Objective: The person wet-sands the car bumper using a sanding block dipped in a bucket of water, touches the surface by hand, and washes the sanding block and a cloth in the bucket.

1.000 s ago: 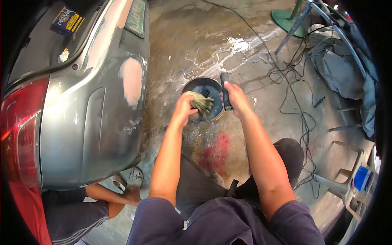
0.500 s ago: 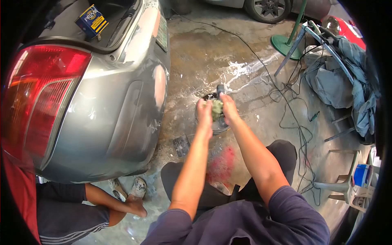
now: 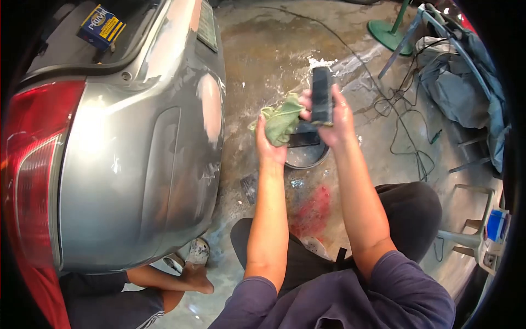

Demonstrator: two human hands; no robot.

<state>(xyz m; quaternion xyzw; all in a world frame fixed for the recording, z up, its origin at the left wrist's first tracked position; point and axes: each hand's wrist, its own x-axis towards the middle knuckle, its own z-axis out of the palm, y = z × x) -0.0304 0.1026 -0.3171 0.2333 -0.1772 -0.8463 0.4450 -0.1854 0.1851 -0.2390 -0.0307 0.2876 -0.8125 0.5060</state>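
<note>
My left hand (image 3: 270, 142) grips a crumpled, wet green cloth (image 3: 283, 122). Held upright in my right hand (image 3: 338, 123) is a black rectangular sanding block (image 3: 322, 94), its flat face towards me. Both hands are over a round dark bucket (image 3: 315, 164) on the floor, the cloth left of the block and apart from it. Another dark flat piece (image 3: 304, 139) shows at the bucket, partly behind my hands. Left of the bucket, a dark flat sheet (image 3: 249, 188) lies on the wet concrete.
A silver car's rear bumper (image 3: 126, 181), with a pinkish filler patch (image 3: 209, 107), fills the left side. Another person's leg (image 3: 159, 282) is below it. Cables (image 3: 397, 126), a green stand base (image 3: 386, 37) and a plastic chair (image 3: 466, 238) are at right.
My hands have risen and moved apart from the bucket. The green cloth is now spread more in my left hand, and the block is raised in full view in my right.
</note>
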